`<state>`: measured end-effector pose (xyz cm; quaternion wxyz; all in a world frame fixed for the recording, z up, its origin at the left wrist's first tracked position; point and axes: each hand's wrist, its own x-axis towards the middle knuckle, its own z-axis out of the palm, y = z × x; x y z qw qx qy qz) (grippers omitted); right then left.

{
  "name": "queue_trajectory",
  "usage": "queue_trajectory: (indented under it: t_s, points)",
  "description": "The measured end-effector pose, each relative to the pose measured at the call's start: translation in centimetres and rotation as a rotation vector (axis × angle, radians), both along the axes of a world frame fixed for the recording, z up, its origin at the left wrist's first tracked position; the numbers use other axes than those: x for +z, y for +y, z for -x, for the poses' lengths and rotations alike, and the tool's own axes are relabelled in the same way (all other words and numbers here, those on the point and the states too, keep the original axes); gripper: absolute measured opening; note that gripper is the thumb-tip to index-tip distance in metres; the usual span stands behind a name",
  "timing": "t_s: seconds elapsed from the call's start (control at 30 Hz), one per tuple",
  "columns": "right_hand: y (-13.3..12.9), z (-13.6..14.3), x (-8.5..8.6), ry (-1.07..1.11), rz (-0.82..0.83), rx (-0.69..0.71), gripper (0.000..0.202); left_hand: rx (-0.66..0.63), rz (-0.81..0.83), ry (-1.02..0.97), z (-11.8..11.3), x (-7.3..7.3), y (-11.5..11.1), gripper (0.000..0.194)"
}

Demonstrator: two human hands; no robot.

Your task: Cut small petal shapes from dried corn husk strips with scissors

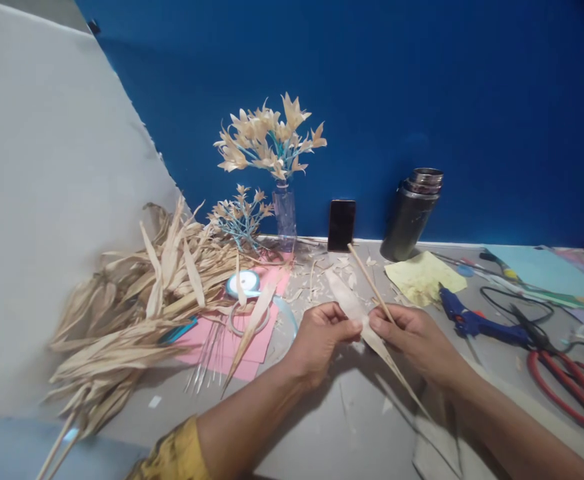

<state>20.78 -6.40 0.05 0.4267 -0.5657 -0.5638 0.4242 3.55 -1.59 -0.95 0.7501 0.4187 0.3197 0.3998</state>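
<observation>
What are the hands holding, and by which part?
Left hand: long pale dried husk strip, near its middle. Right hand: thin straight tan stick, toward its lower end.

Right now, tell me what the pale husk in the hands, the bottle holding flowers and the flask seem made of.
Husk: likely dried plant leaf, matte; it is pale, thin and tapering.
Bottle: clear plastic or glass, glossy; it is see-through, but which stays open.
Flask: probably metal; its neck shines like bare steel, while the dark body looks painted.

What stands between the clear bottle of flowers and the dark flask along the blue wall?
In the head view, a dark phone stands upright between the bottle and the flask.
</observation>
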Motion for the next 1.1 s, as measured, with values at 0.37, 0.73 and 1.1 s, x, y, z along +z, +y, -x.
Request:
queue_trajectory:
  t_s: [0.37,0.73,1.1]
  points:
    - [-0.6,0.3,0.2,-0.691,-0.348,0.225,0.024,-0.203,-0.757,0.653,3.6,5.1,3.5,0.006]
    - [-0.4,-0.4,-0.2,-0.835,-0.424,0.049,0.031,-0.438,-0.606,0.585,2.8,3.5,2.7,0.029]
    - [0.2,-1.3,0.2,-0.028,-0.128,-0.462,0.034,0.282,-0.648,0.568,2.4,1.6,2.3,0.035]
